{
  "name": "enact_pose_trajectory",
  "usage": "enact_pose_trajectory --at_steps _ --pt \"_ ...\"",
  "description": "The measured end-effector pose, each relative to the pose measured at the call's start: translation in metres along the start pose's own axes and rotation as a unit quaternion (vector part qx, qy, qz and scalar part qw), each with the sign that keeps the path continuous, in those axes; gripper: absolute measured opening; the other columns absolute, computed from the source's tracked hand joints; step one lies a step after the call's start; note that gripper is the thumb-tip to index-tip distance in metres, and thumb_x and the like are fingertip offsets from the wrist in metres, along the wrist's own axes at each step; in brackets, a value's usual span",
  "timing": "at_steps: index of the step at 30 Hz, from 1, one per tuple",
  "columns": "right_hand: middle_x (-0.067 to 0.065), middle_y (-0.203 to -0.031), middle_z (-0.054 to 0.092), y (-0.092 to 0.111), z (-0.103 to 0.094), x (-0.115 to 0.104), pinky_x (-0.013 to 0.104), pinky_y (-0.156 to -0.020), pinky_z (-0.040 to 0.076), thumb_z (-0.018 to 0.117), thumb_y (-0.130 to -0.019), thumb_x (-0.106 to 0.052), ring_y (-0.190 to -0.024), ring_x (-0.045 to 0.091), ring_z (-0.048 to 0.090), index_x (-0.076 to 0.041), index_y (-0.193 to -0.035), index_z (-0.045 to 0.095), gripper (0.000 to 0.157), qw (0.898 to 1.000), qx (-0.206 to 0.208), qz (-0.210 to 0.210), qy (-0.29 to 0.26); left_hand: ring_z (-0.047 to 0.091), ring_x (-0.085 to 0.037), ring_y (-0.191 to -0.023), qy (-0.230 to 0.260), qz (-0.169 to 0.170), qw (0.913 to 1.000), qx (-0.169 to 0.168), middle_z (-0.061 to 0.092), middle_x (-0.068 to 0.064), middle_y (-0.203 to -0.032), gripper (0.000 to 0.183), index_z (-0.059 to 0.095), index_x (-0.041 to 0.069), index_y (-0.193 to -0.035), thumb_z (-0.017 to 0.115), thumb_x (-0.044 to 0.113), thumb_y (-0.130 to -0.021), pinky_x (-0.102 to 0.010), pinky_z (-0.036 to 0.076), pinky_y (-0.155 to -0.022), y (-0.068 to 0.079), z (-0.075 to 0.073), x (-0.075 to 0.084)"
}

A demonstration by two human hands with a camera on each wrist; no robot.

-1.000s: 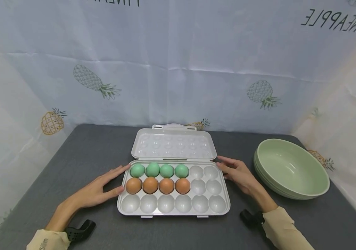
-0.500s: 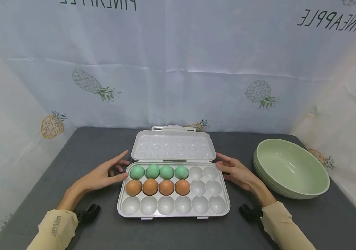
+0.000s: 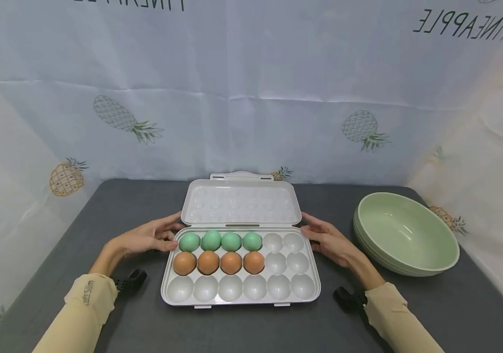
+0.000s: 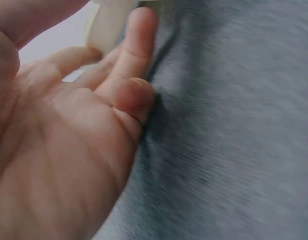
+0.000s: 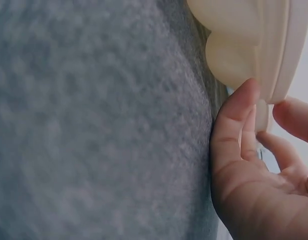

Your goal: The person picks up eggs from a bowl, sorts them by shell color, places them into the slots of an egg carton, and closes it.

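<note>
A white plastic egg box [image 3: 241, 298] lies on the dark table with its lid [image 3: 241, 201] laid back. Several green eggs [image 3: 211, 240] fill part of its back row, and several brown eggs [image 3: 208, 263] sit in the row before them. My left hand [image 3: 147, 236] grips the box's left side near the hinge, thumb at the rim and fingers bent behind it. At the opposite side my right hand [image 3: 328, 243] holds the back right corner. The right wrist view shows the thumb [image 5: 293, 117] on the rim and a bent finger [image 5: 236, 107] beneath it.
Green bowls [image 3: 406, 235], nested together, stand at the right of the table [image 3: 251, 331], close to my right hand. A white pineapple-print cloth [image 3: 251, 132] hangs behind the table and along its sides.
My left hand has slid back along the box's left side, and its outstretched fingers have bent in at the hinge end. The right hand keeps its place. The view has shifted slightly.
</note>
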State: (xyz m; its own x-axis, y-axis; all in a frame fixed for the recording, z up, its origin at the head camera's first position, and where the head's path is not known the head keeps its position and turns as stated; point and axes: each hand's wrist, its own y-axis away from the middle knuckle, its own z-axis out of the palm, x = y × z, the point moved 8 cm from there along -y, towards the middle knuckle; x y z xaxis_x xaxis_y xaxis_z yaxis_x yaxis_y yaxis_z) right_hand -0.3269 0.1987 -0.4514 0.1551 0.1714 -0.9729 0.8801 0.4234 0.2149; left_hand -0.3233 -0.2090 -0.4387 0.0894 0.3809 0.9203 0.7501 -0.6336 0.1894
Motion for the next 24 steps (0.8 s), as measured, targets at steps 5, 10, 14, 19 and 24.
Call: enact_pose_trajectory --at_steps 5,10,14,19,24 --pt "-0.005 -0.116 0.062 0.002 0.001 -0.002 0.029 -0.091 0.058 0.054 -0.107 -0.020 -0.110 0.003 0.065 -0.019 -0.166 0.006 0.076 0.999 0.009 -0.021 -0.027 0.063 -0.004 -0.101 0.014 0.065 0.9968 0.043 0.029 -0.043 -0.155 0.097 -0.004 0.002 -0.163 0.067 0.007 -0.097 -0.022 0.056 -0.080 0.003 0.001 0.002" --pt "-0.005 -0.118 0.058 0.005 0.002 -0.004 0.029 -0.088 0.061 0.057 -0.106 -0.017 -0.109 0.002 0.067 -0.020 -0.166 0.009 0.077 0.997 0.027 -0.043 -0.052 0.065 -0.005 -0.102 0.013 0.116 0.9872 0.108 0.037 -0.041 -0.149 0.091 0.006 0.003 -0.164 0.068 0.004 -0.097 -0.023 0.058 -0.079 0.010 0.003 0.004" --pt "-0.005 -0.123 0.055 0.007 0.000 -0.004 0.030 -0.090 0.060 0.053 -0.108 -0.023 -0.111 0.002 0.065 -0.017 -0.165 0.014 0.070 0.996 0.056 -0.034 -0.053 0.066 -0.003 -0.103 0.009 0.136 0.9809 0.139 0.039 -0.041 -0.148 0.087 0.010 0.003 -0.163 0.067 0.002 -0.097 -0.023 0.058 -0.078 0.015 0.005 0.009" --pt "0.006 -0.148 0.040 0.009 0.004 -0.002 0.034 -0.100 0.051 0.033 -0.105 -0.065 -0.136 0.022 0.049 -0.015 -0.166 0.013 0.082 0.991 0.087 0.046 -0.087 0.065 0.000 -0.103 -0.004 0.141 0.9767 0.162 0.043 -0.040 -0.145 0.081 0.016 0.003 -0.160 0.067 0.001 -0.097 -0.023 0.057 -0.077 0.018 0.006 0.012" --pt "0.014 -0.164 0.024 0.010 0.010 -0.003 0.035 -0.098 0.047 0.036 -0.096 -0.078 -0.148 0.034 0.033 -0.014 -0.163 0.017 0.095 0.978 0.122 0.096 -0.142 0.065 0.001 -0.103 -0.012 0.160 0.9699 0.183 0.047 -0.041 -0.140 0.073 0.023 0.003 -0.153 0.067 -0.003 -0.095 -0.022 0.058 -0.079 0.023 0.008 0.014"
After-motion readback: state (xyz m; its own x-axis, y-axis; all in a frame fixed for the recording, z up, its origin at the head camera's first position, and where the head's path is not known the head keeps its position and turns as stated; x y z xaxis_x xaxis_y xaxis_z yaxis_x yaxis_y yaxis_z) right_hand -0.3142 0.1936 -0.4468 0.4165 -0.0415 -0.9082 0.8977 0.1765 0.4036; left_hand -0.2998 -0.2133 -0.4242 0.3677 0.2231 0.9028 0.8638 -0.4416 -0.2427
